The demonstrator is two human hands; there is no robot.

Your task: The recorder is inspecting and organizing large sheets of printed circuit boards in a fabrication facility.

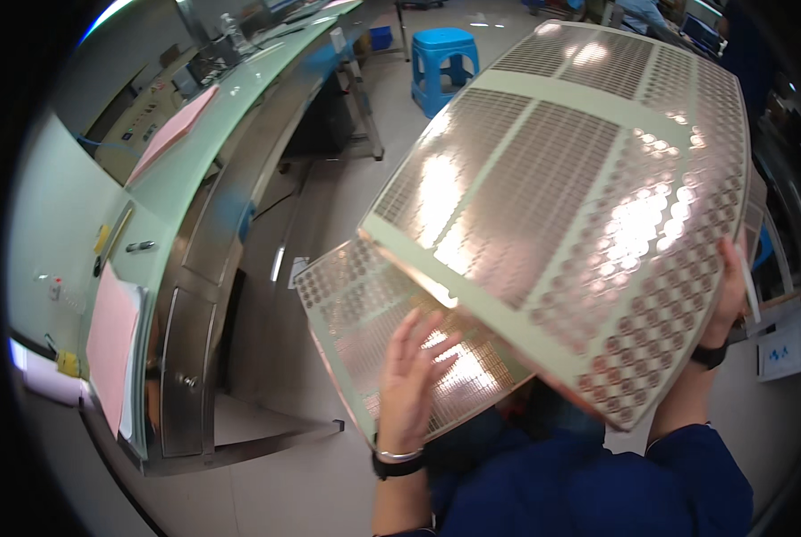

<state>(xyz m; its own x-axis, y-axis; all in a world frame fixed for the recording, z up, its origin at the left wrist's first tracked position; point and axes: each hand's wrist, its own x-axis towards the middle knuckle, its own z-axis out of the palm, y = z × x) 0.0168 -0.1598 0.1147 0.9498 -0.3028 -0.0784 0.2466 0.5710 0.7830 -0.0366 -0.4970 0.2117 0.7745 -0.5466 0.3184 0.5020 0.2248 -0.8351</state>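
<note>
Stool [445, 40] stands beyond the large panel [557, 170], bench [169, 219] at left

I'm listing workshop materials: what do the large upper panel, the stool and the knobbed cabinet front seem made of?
Large upper panel: probably metal-coated board, glossy, from its bright pinkish reflections; core unclear. Stool: likely moulded plastic, smooth, uniformly blue. Knobbed cabinet front: seemingly stainless steel, from its grey sheen.
</note>
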